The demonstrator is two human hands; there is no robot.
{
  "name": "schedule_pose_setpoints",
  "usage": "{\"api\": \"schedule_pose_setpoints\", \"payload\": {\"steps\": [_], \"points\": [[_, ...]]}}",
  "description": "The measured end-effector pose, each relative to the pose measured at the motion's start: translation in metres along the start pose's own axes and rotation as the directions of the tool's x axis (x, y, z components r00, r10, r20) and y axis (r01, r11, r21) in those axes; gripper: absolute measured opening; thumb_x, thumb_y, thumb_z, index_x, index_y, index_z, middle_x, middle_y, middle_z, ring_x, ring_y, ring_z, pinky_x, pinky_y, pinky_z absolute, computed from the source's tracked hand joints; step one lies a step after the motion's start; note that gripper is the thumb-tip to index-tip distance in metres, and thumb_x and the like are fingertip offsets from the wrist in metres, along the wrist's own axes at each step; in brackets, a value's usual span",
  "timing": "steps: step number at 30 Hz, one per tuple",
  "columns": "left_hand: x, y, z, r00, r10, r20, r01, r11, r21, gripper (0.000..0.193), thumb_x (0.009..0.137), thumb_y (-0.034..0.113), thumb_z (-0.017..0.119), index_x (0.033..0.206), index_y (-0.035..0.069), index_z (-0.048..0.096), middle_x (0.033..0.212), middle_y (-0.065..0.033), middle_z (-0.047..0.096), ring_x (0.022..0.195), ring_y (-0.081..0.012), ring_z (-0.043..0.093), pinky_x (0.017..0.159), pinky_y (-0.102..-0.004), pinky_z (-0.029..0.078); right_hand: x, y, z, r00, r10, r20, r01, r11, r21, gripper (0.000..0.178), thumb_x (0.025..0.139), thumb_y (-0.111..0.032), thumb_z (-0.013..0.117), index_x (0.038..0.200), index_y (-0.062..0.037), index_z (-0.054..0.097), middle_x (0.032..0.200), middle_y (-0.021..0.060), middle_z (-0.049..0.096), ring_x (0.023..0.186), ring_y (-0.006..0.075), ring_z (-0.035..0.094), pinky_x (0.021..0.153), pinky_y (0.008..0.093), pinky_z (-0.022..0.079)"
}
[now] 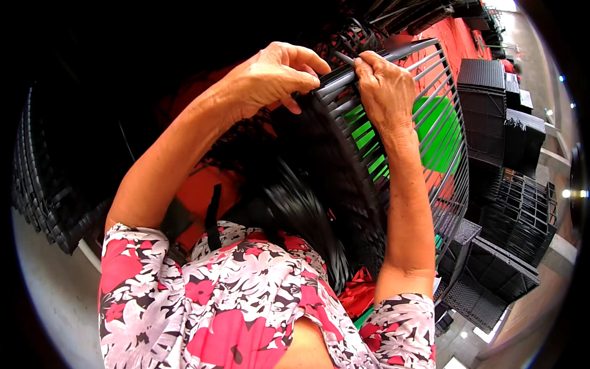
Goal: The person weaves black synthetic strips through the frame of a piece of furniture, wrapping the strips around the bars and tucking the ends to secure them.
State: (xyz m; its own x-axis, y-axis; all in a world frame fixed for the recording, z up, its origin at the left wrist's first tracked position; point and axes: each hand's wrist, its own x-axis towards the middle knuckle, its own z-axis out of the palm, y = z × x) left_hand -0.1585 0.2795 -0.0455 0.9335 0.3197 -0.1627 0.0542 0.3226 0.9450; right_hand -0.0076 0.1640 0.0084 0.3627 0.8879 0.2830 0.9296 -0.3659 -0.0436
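A dark furniture frame [455, 98] stands tilted before me, with grey-black plastic strips strung across it in rows. At its upper edge my left hand [270, 80] has its fingers curled, thumb and forefinger closing on a black plastic strip [337, 77] at the corner. Against the dark background the held part is hard to make out. My right hand [387, 86] is closed over the same edge, with a short strip end [344, 58] under its thumb. Woven black side work [344, 135] runs down from that corner, and a bundle of loose black strips [301, 209] hangs near my body.
Green material [439, 132] shows through the rows, with red sheeting [433, 37] behind. Stacked dark woven furniture [485, 111] stands at the right, above more frames [516, 209]. Another woven piece [43, 190] is at the far left. Red cloth [358, 295] lies beside my right elbow.
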Motion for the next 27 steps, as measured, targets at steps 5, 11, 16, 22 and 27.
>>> {"api": "schedule_pose_setpoints", "payload": {"steps": [5,11,16,22,27], "points": [[-0.012,-0.008,0.011,0.989,0.112,-0.101,-0.117,0.992,-0.045,0.028,0.076,0.013,0.062,0.102,0.002,0.064,0.085,-0.0037,0.061,0.07,-0.0081,0.057,0.058,-0.0215,0.052,-0.005,-0.005,-0.008,0.999,0.029,0.021,-0.03,0.999,0.036,0.024,0.085,-0.027,0.049,0.078,-0.0083,0.062,0.07,0.0152,0.062,0.069,0.0356,0.061,0.063,0.044,0.049],[-0.016,-0.021,0.021,0.981,0.088,-0.172,-0.095,0.995,-0.032,0.019,0.08,0.007,0.057,0.096,0.002,0.067,0.078,0.0004,0.062,0.061,-0.0037,0.052,0.051,-0.0165,0.043,-0.009,-0.001,-0.003,0.999,0.042,-0.013,-0.041,0.997,0.069,0.026,0.086,-0.028,0.047,0.078,-0.008,0.061,0.07,0.0151,0.062,0.07,0.0364,0.061,0.064,0.0448,0.049],[-0.029,-0.022,0.04,0.932,0.177,-0.315,-0.212,0.974,-0.08,0.022,0.081,0.01,0.056,0.1,0.004,0.067,0.075,0.0032,0.057,0.063,-0.0037,0.047,0.059,-0.0171,0.04,-0.006,0.0,-0.005,0.997,-0.067,-0.036,0.068,0.997,0.02,0.024,0.086,-0.026,0.047,0.078,-0.0071,0.061,0.07,0.0116,0.063,0.07,0.0325,0.062,0.062,0.0431,0.05],[-0.034,-0.022,0.046,0.907,0.279,-0.316,-0.29,0.957,0.012,0.032,0.075,0.01,0.06,0.106,0.004,0.064,0.077,0.004,0.053,0.069,-0.0049,0.046,0.066,-0.0189,0.038,-0.005,0.003,0.001,0.999,-0.004,-0.051,0.005,1.0,0.015,0.025,0.087,-0.025,0.046,0.074,-0.0067,0.058,0.068,0.013,0.062,0.067,0.0334,0.062,0.062,0.042,0.052],[-0.031,-0.014,0.061,0.891,0.16,-0.424,-0.22,0.971,-0.096,0.033,0.072,0.004,0.055,0.104,0.002,0.063,0.076,0.0042,0.055,0.065,-0.0031,0.046,0.061,-0.0169,0.038,-0.006,0.001,0.003,0.998,0.023,-0.054,-0.021,0.999,0.028,0.026,0.086,-0.026,0.047,0.073,-0.0075,0.059,0.066,0.0152,0.061,0.068,0.0359,0.062,0.062,0.0435,0.052]]}}
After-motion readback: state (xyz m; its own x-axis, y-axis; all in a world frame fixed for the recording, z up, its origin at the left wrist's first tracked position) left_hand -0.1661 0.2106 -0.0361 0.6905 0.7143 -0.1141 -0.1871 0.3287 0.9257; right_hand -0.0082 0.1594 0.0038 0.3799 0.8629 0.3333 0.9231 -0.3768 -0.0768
